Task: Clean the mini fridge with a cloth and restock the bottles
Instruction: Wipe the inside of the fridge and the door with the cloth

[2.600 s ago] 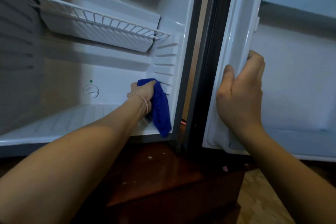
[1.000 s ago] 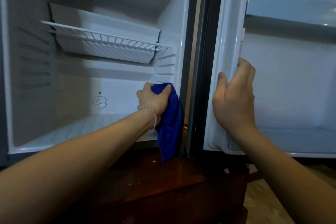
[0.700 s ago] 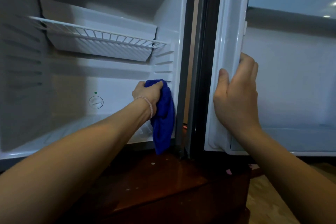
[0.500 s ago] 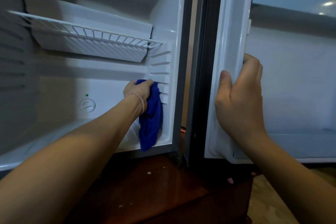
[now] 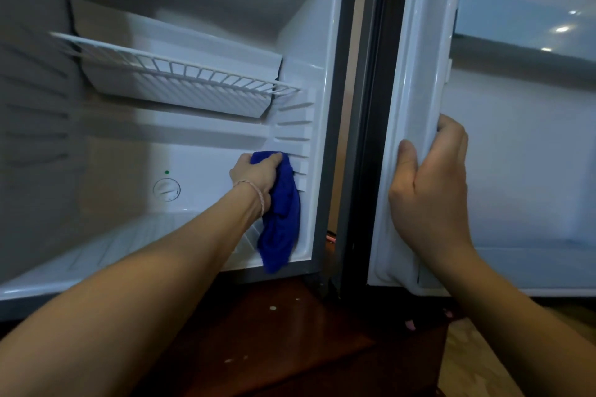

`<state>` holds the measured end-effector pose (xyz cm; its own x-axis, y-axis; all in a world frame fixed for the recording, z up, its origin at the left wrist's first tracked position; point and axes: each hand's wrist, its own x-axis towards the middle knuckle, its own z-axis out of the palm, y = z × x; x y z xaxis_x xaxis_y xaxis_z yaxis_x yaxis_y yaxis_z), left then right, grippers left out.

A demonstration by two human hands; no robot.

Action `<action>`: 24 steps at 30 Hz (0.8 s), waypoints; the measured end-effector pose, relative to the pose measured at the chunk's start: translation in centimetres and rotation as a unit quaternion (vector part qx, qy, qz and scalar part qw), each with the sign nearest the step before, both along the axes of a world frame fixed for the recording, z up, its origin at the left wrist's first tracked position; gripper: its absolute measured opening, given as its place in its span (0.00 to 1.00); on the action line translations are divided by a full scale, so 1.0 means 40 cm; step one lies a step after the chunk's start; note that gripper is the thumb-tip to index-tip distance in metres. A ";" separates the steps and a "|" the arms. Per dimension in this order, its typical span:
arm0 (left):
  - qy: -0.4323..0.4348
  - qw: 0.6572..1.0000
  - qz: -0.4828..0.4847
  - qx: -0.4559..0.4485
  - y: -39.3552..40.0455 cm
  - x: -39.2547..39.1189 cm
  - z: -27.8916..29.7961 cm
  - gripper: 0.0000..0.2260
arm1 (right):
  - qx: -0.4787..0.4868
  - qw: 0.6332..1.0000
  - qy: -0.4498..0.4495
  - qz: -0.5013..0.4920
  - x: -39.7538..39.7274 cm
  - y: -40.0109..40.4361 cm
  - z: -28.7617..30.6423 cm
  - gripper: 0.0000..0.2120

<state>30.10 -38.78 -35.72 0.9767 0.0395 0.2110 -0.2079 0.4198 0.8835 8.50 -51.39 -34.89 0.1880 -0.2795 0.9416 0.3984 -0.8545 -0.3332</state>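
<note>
The blue cloth [image 5: 280, 213] is inside the mini fridge [image 5: 206, 138], low down on the right side. I press its top against the right inside wall [image 5: 317, 126], right by the little ridges [image 5: 295, 138] that stick out there. The rest of the cloth hangs down loose, and its bottom end dangles just past the near edge of the fridge floor [image 5: 129, 242].

My left hand [image 5: 256, 176] grips the top of the cloth. My fingers are curled tight around it, and my thumb sits on top of the bunched part. I have a thin pink bracelet [image 5: 256, 195] on that wrist.

My right hand [image 5: 429, 193] holds the open fridge door [image 5: 522, 171], which stands to the right. My fingers wrap around the raised inner edge of the door, and my thumb lies flat on the soft white seal [image 5: 395, 106] on its left side.

Above the cloth, a white wire shelf [image 5: 180, 69] goes across the fridge. Behind it, on the far wall, there is a white slanted plate. Lower on the far wall, left of my left hand, there is a round dial [image 5: 166, 190] with a tiny green dot [image 5: 166, 172] above it. The left inside wall is darker and has ridges too.

The fridge sits on a dark brown wooden cabinet [image 5: 290, 342]. It has a few small pale spots on top. At the bottom right I can see a bit of light floor [image 5: 477, 364].
</note>
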 end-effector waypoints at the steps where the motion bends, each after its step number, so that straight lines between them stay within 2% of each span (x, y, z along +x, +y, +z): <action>1: -0.010 1.000 -0.001 0.004 -0.001 -0.024 -0.001 0.17 | 0.001 1.000 0.001 0.000 -0.001 0.001 0.000 0.18; 5: -0.067 0.997 0.012 0.039 -0.003 -0.123 -0.011 0.18 | 0.006 1.000 0.005 -0.002 -0.009 0.006 0.002 0.18; 8: -0.169 0.977 0.073 0.103 0.002 -0.146 -0.017 0.12 | 0.008 1.000 0.005 -0.001 -0.011 0.006 0.002 0.18; 10: -0.196 0.972 0.088 0.098 0.008 -0.131 -0.009 0.09 | 0.004 1.000 -0.001 0.005 -0.011 0.004 0.003 0.18; 16: -0.235 0.950 0.153 0.140 0.002 -0.023 -0.001 0.07 | -0.004 1.000 -0.004 0.010 -0.003 -0.005 0.000 0.18; 24: -0.195 0.954 0.159 0.160 0.004 0.086 0.023 0.09 | -0.010 1.000 -0.010 0.014 0.011 -0.016 -0.003 0.17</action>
<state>33.55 -38.62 -34.80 0.7702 0.1933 0.6078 -0.6198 0.0023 0.7848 8.92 -52.05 -35.02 0.1770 -0.2549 0.9506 0.4281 -0.8498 -0.3075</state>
